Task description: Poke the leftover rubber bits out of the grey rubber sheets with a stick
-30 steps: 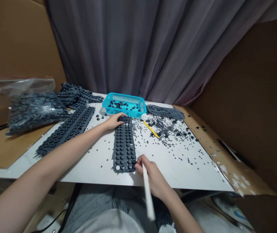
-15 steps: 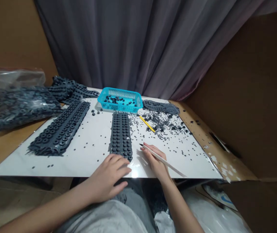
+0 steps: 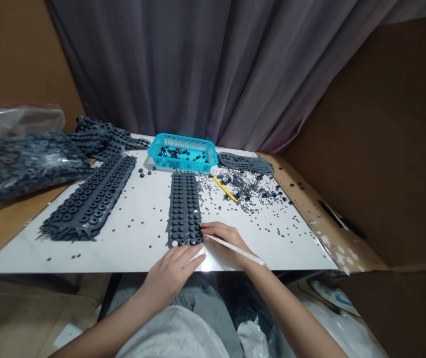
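A dark rubber strip (image 3: 185, 206) studded with round buttons lies lengthwise on the white board (image 3: 138, 243), in front of me. My right hand (image 3: 225, 237) is closed on a thin white stick (image 3: 235, 251), whose tip touches the strip's near right corner. My left hand (image 3: 171, 272) lies at the board's near edge just below the strip, with its fingers stretched flat and nothing in them.
A blue basket (image 3: 182, 152) with loose black pieces stands behind the strip. Another long strip (image 3: 89, 198) and a pile of strips (image 3: 101, 136) lie left, next to a clear bag (image 3: 26, 156) of them. Black scraps (image 3: 254, 191) and a yellow pencil (image 3: 225, 189) lie right.
My left hand came back from the strip's far end to the near edge. My right hand swung the white stick round and brought its tip to the strip's near right corner.
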Demonstrator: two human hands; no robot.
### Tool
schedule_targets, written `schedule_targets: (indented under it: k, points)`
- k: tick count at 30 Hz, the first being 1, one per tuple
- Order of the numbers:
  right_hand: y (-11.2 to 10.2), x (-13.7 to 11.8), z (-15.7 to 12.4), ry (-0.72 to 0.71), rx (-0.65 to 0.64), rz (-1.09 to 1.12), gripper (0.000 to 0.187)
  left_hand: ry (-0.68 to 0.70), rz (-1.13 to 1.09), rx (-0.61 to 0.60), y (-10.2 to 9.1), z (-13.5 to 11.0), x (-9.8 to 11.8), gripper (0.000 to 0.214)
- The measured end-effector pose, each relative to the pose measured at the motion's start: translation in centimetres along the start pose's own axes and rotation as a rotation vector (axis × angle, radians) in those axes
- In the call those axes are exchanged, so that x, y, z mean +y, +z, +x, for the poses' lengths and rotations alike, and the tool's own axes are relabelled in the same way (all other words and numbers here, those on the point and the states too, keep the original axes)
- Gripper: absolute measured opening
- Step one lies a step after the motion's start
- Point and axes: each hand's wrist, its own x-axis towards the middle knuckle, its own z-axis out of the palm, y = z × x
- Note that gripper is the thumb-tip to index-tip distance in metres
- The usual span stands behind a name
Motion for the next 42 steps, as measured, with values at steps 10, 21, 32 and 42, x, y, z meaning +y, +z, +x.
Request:
schedule_targets:
  k: [10, 21, 32, 42]
  points:
    - [0.3, 0.6, 0.8, -0.086, -0.094, -0.177, 0.023, -0.007, -0.084, 0.084, -0.1, 0.2, -0.3, 0.05]
    - [-1.7, 3.1, 3.0, -0.122, 0.183, -0.329, 0.023, 0.016, -0.101, 0.069, -0.6, 0.4, -0.4, 0.047]
    - [-0.3, 1.5, 1.9, -0.029, 0.002, 0.16, 0.017, 0.008, -0.106, 0.068, -0.6, 0.3, -0.2, 0.045]
    - [-0.8, 3.2, 3.3, -0.13, 0.077, -0.202, 0.025, 0.0, -0.161, 0.051, -0.7, 0.4, -0.4, 0.045]
